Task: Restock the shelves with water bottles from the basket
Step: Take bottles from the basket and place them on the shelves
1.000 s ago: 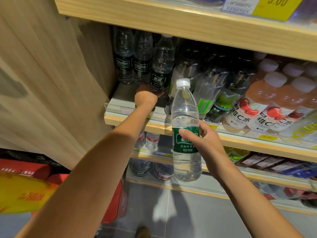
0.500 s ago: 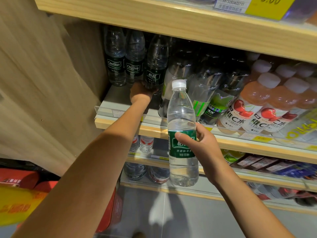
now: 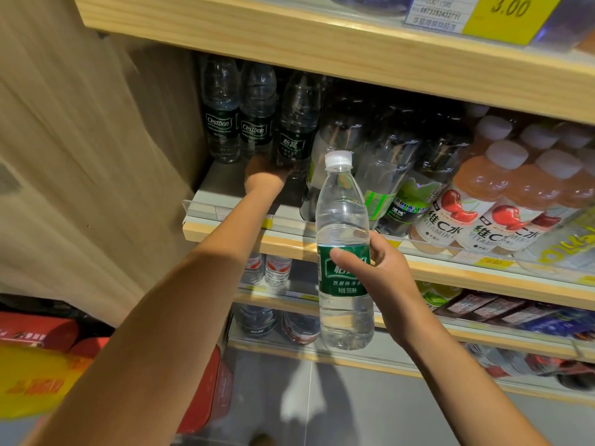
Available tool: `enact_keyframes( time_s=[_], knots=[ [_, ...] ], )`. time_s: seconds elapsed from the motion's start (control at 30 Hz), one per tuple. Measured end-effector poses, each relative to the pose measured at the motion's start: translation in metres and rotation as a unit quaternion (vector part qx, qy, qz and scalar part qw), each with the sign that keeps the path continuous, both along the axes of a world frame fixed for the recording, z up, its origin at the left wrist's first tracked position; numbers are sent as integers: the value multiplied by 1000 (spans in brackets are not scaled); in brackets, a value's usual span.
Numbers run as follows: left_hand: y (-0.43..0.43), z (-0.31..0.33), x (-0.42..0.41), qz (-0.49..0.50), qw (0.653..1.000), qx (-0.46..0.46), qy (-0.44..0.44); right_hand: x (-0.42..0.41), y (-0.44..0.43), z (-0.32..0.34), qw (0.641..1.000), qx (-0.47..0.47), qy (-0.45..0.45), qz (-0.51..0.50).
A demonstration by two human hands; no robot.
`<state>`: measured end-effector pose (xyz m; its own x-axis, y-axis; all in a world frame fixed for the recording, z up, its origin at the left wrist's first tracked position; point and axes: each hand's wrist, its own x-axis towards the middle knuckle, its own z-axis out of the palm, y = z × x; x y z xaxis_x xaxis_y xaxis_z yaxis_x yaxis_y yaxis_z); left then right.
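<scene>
Your right hand [image 3: 376, 275] is gripping a full, clear water bottle [image 3: 342, 217] upright. The thumb is lying across its green label [image 3: 346, 284] and the fingers are curling round the back, in the air just in front of the middle shelf [image 3: 222, 231]. Your left hand [image 3: 264, 177] is reaching deep onto that shelf, against the base of a dark-labelled bottle [image 3: 294, 133]. Its fingers are hidden, so it cannot be told whether it is grasping or only pushing.

With water filling it to the neck, the bottle is probably feeling fairly heavy for one hand, and its thin plastic walls are likely giving a little under pressure. The labelled waist where you are holding it looks like the firmest, least slippery place. The white cap [image 3: 338, 159] is on, so tilting should not be spilling anything.

The shelf is offering a bare grey patch [image 3: 222, 185] at its left front, behind a clear plastic rail [image 3: 206, 209] that the bottle's base will be needing to clear. Two Cestbon bottles [image 3: 220, 119] are standing at the back left. To the right, soda water bottles [image 3: 409, 194] are leaning forward, then orange vitamin C drinks [image 3: 467, 201].

The upper shelf [image 3: 289, 37] is sitting low over the bottle tops and carrying a yellow price tag [image 3: 512, 14]. A wooden side panel [image 3: 80, 156] is closing off the left. Lower shelves [image 3: 280, 292] are holding smaller bottles. Below them a grey floor [image 3: 289, 397] is showing, with red and yellow packs [image 3: 32, 365] at the lower left. The basket is not showing.
</scene>
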<state>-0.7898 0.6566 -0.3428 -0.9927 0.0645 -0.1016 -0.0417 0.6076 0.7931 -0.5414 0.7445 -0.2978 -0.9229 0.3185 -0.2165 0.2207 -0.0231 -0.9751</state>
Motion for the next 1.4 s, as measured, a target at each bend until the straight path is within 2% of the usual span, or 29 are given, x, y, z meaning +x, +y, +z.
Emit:
enact_keyframes(
  time_s=[0.1, 0.17, 0.23, 0.3, 0.37, 0.57, 0.73, 0.87, 0.97, 1.07, 1.2, 1.4],
  knots=[
    [-22, 24, 40, 101, 980, 168, -34, -1, -4, 2, 1000, 0, 5, 21],
    [-38, 46, 80, 49, 960, 260, -95, -3, -9, 4, 999, -2, 9, 38],
    [-56, 62, 116, -67, 933, 311, -168, -8, -15, 5, 999, -10, 14, 46],
    [-73, 67, 140, -150, 916, 310, -204, -13, -21, 4, 998, -23, 20, 51],
    [-85, 69, 153, -173, 923, 281, -197, -20, -30, 5, 998, -34, 25, 50],
    [-100, 85, 150, -122, 946, 281, -108, -46, -52, 15, 994, -35, 36, 95],
    [-110, 98, 122, -62, 956, 283, -44, -69, -59, 28, 978, 39, 52, 197],
    [-113, 107, 99, -60, 954, 292, -20, -92, -62, 30, 983, 93, 36, 155],
    [-114, 103, 90, -43, 946, 321, -15, -110, -67, 31, 985, 120, 58, 111],
    [-120, 90, 84, -46, 955, 294, -10, -127, -72, 29, 987, 121, 71, 83],
    [-125, 78, 78, -45, 958, 285, -6, -151, -79, 24, 985, 138, 82, 65],
    [-130, 62, 67, -25, 955, 293, -29, -183, -86, -3, 977, 194, 35, 78]
  ],
)
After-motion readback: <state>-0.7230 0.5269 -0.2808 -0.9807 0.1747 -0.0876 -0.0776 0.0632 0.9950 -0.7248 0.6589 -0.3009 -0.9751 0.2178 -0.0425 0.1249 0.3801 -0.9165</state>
